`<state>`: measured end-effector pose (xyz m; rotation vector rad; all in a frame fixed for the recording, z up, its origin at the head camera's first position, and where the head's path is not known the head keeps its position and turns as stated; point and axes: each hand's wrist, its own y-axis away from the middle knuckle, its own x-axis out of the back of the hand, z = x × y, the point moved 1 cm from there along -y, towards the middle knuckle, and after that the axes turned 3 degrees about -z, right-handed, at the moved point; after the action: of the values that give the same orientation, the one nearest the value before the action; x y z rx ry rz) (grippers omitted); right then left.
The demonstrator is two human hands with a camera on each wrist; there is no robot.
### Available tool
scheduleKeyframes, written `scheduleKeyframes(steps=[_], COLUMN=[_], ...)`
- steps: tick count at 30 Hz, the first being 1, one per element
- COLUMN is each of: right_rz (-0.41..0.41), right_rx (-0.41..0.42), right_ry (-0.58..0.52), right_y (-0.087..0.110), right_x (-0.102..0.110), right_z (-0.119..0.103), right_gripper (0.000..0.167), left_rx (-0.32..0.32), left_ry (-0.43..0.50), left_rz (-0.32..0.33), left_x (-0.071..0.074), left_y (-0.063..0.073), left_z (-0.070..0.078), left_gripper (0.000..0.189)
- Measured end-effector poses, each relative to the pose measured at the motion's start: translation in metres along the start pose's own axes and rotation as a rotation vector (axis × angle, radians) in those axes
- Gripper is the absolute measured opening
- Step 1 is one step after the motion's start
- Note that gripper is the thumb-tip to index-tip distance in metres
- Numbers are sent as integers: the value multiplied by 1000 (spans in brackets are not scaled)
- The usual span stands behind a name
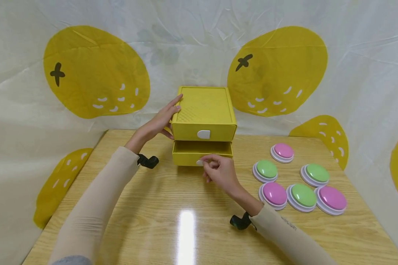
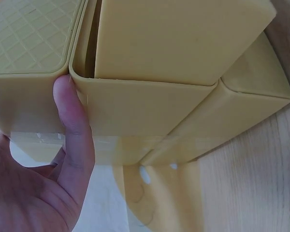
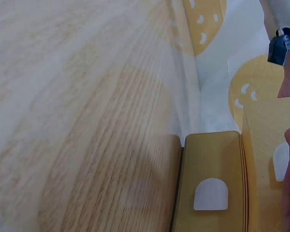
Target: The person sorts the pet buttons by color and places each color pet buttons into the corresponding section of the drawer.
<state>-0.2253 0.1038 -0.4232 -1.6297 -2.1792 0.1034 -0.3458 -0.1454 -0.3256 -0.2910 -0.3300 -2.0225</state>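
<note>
A yellow drawer unit (image 1: 207, 106) stands at the back of the table. Its drawer with the white tab (image 1: 203, 134) is closed; below that, another yellow drawer (image 1: 182, 159) is pulled partway out, its visible interior bare. My right hand (image 1: 222, 173) pinches this open drawer's white tab (image 3: 280, 162). A closed bottom drawer (image 3: 191, 159) shows near the table in the right wrist view. My left hand (image 1: 160, 119) rests against the unit's left side, fingertips at its top edge. In the left wrist view a straight digit (image 2: 73, 113) presses near a seam.
Several round push buttons with white bases lie on the table's right side, among them a green button (image 1: 266, 169) and a pink button (image 1: 274, 194). A fruit-printed curtain (image 1: 192, 66) hangs close behind the unit. Bare wooden tabletop (image 1: 146, 221) lies in front.
</note>
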Motion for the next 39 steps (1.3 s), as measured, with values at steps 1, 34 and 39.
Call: scheduleKeyframes(steps=[1,34,39], right_rz=[-2,51,59], right_rx=[11,436,446], right_ry=[5,371,397], right_y=[1,44,50], right_x=[0,-5,-8], right_z=[0,-12,-15], right_gripper=[14,20,21], left_rx=[-3,16,26], left_ry=[-2,8,22], left_rz=[4,-18,-12], left_x=[0,-5,-4], left_y=[-1,15,15], left_z=[-2,20,19], left_gripper=[57,59,59])
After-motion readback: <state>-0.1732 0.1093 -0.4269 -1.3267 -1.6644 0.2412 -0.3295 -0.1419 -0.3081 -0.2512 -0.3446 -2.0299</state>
